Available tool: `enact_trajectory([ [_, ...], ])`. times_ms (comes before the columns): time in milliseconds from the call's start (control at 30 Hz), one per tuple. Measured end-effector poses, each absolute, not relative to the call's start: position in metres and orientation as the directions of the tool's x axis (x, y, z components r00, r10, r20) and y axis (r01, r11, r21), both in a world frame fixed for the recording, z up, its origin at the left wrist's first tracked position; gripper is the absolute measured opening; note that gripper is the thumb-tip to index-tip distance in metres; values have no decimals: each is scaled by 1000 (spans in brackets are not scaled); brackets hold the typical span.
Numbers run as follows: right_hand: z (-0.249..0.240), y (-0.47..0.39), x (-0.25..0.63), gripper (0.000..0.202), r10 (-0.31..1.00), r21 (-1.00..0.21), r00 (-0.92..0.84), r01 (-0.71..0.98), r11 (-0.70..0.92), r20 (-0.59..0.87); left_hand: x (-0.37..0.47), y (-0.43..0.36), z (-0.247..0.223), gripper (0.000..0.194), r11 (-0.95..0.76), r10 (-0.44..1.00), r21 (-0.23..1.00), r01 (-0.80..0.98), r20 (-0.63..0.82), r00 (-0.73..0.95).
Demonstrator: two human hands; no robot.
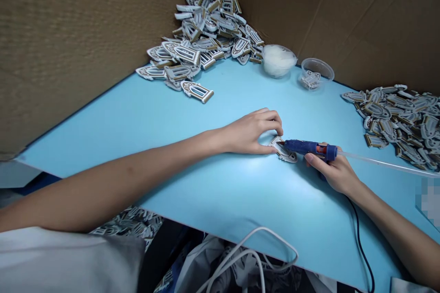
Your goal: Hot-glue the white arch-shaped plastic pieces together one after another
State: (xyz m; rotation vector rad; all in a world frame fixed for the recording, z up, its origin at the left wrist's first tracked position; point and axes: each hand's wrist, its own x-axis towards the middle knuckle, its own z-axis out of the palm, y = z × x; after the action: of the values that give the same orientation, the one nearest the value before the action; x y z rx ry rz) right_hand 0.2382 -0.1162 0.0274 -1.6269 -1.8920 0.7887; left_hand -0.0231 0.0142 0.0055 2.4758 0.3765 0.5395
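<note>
Head view: close work on a smooth, pale blue tabletop [213, 183]

Lettering shows on a crumpled white-and-dark bag [240, 268] below the table's near edge, but it is too small for us to read. We see tall brown cardboard walls [85, 32] enclosing the surface behind and at the left. One large heap of white-and-gold arched window-shaped pieces [206, 32] fills the far corner, and a second heap of similar pieces [409, 119] lies at the right. Between them we find a clear round tub of whitish contents [292, 53] and a shallower clear tub holding small pieces [329, 71]. A looped white cable [263, 228] crosses the near edge.

Near the middle of the table lies a small white arch-shaped openwork piece [288, 154]. Our left hand [252, 130] pinches its end between thumb and fingertips. Our right hand [335, 171] grips a blue-and-orange plastic glue gun [304, 147], its nozzle at the piece; we cannot tell whether they touch. A translucent stick [378, 161] extends from the gun's back.
</note>
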Motion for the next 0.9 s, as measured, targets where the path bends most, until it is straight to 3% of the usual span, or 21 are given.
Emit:
enact_trajectory([
  [800, 27, -115, 237, 57, 989, -714, -150, 691, 109, 6, -23, 15, 6, 29, -782, 380, 608, 135, 294, 877],
  [900, 24, -117, 234, 55, 989, -759, -143, 641, 109, 21, -22, 14, 6, 29, -777, 383, 616, 128, 302, 873],
])
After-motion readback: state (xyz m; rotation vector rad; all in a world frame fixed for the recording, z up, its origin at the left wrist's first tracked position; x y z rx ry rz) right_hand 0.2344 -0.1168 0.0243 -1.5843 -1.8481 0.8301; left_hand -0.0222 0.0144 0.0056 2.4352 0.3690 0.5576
